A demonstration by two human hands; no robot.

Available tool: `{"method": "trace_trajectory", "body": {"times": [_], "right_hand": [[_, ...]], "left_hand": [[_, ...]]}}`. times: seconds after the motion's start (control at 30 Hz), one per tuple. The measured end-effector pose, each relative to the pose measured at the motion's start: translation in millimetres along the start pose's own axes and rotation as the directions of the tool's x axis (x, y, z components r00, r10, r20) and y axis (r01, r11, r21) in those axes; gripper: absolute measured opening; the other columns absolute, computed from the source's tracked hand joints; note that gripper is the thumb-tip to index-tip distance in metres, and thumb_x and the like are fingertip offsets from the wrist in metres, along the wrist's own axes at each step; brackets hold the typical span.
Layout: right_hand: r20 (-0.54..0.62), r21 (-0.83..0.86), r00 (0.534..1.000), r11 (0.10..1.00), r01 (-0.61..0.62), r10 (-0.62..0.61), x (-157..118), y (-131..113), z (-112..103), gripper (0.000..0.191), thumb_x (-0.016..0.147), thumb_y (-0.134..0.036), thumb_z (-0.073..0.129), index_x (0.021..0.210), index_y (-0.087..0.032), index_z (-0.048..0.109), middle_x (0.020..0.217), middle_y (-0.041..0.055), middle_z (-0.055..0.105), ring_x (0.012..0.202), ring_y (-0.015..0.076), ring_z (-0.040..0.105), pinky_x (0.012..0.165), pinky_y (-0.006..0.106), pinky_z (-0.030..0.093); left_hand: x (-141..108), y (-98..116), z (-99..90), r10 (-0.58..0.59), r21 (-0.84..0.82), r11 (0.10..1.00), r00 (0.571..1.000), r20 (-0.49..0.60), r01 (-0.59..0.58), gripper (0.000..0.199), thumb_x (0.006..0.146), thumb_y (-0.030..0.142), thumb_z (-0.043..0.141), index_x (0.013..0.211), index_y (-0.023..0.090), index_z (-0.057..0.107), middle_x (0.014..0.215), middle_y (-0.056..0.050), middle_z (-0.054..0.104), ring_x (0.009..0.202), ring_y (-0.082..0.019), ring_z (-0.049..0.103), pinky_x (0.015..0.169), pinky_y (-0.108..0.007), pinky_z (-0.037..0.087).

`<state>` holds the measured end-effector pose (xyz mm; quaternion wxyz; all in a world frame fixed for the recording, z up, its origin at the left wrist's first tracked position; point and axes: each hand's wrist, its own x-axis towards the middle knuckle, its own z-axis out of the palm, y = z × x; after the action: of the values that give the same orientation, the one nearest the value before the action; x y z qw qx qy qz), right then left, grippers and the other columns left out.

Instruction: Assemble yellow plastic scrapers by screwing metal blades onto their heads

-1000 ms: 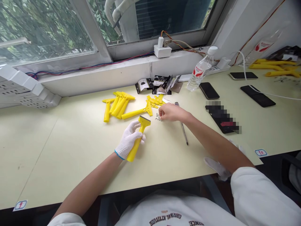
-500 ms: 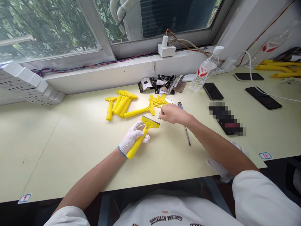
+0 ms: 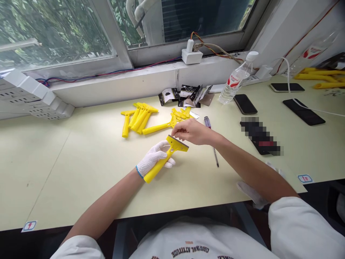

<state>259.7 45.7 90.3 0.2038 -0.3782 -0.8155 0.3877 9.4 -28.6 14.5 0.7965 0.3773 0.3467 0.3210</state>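
Being gripped by its handle in the gloved left hand (image 3: 155,157), a yellow scraper (image 3: 157,169) is being held over the near part of the counter (image 3: 94,180), its head angled up and away. The glove's fingers are being wrapped partly round the handle. The bare right hand (image 3: 192,132) is being held just beyond the metal blade (image 3: 178,141), fingers bent and nearly closed; whether anything is being pinched cannot be told. The head seems to be being approached by the fingertips, so a firm handle and a light touch clear of the blade edge are probably being called for. Under the right forearm, a screwdriver (image 3: 207,122) is being partly covered. Farther off, another scraper (image 3: 156,128), flat yellow pieces (image 3: 181,114) and printed black cards (image 3: 191,94) are being supported by the counter.
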Motion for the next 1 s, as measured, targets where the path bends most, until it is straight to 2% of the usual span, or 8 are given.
{"method": "trace_trajectory", "body": {"times": [0.13, 0.37, 0.53, 0.8, 1.0], "right_hand": [[-0.002, 0.056, 1.000, 0.998, -0.019, 0.019, -2.4, -4.9, 8.4, 0.020, 0.094, -0.012, 0.063, 0.102, -0.018, 0.079, 0.082, 0.0012, 0.078, 0.073, 0.0161, 0.071, 0.071, 0.029, 0.052], [0.016, -0.079, 0.990, 0.987, 0.141, -0.140, -1.2, -2.9, 17.9, 0.015, 0.090, -0.009, 0.069, 0.089, -0.020, 0.079, 0.094, 0.0036, 0.076, 0.084, 0.0166, 0.066, 0.076, 0.029, 0.047], [0.019, -0.057, 0.991, 0.990, 0.131, -0.130, 0.3, -0.1, 18.3, 0.014, 0.086, -0.008, 0.072, 0.085, -0.020, 0.080, 0.087, 0.0019, 0.075, 0.079, 0.0151, 0.063, 0.075, 0.028, 0.048], [0.031, 0.051, 0.995, 0.995, 0.088, -0.090, 0.8, 4.4, 17.6, 0.012, 0.083, -0.012, 0.073, 0.085, -0.020, 0.083, 0.085, 0.0018, 0.079, 0.074, 0.0151, 0.068, 0.070, 0.027, 0.050], [-0.021, -0.037, 0.992, 0.992, 0.120, -0.120, 1.2, 1.7, 20.6, 0.019, 0.085, -0.008, 0.069, 0.084, -0.021, 0.084, 0.089, 0.0028, 0.080, 0.079, 0.0166, 0.068, 0.075, 0.029, 0.050]], "left_hand": [[-0.4, 1.0, 1.2, -0.001, -0.010, 1.000, 1.000, -0.010, 0.001, 0.058, 0.083, 0.018, 0.074, 0.139, 0.023, 0.060, 0.143, -0.017, 0.067, 0.082, -0.026, 0.080, 0.070, -0.039, 0.063], [0.2, 0.4, 1.6, 0.017, 0.007, 1.000, 1.000, -0.004, -0.017, 0.052, 0.083, 0.020, 0.075, 0.133, 0.022, 0.062, 0.131, -0.015, 0.071, 0.081, -0.026, 0.081, 0.071, -0.039, 0.065], [-0.7, 0.2, 2.5, 0.026, 0.007, 1.000, 1.000, 0.008, -0.026, 0.050, 0.083, 0.020, 0.075, 0.132, 0.023, 0.061, 0.136, -0.015, 0.069, 0.081, -0.026, 0.081, 0.069, -0.038, 0.065], [-2.4, 2.2, 4.5, 0.024, 0.021, 0.999, 1.000, -0.003, -0.024, 0.050, 0.084, 0.019, 0.076, 0.131, 0.023, 0.060, 0.144, -0.016, 0.066, 0.082, -0.025, 0.082, 0.067, -0.037, 0.065], [-3.0, 2.0, 7.0, 0.047, 0.043, 0.998, 0.998, -0.028, -0.046, 0.047, 0.084, 0.018, 0.076, 0.128, 0.023, 0.061, 0.143, -0.014, 0.065, 0.082, -0.025, 0.082, 0.071, -0.039, 0.067]]}}
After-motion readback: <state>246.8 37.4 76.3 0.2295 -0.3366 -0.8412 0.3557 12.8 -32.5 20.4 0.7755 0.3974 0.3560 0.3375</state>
